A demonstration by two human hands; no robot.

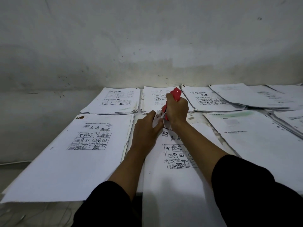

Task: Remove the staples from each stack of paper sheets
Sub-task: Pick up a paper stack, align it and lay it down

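Observation:
A stack of printed sheets [177, 177] with cartoon panels lies in front of me in the middle of the table. My left hand [146, 128] pinches the lifted top-left corner of this stack. My right hand [177, 108] grips a red staple remover [175, 94], its lower tip at that lifted corner. The staple itself is hidden between the hands. Both forearms reach out from black sleeves.
Another stack [78, 153] lies to the left and a further one [255, 138] to the right. Several more stacks line the back by the wall [147, 46], among them a left one [114, 100] and a right one [209, 99]. The table's left edge drops off.

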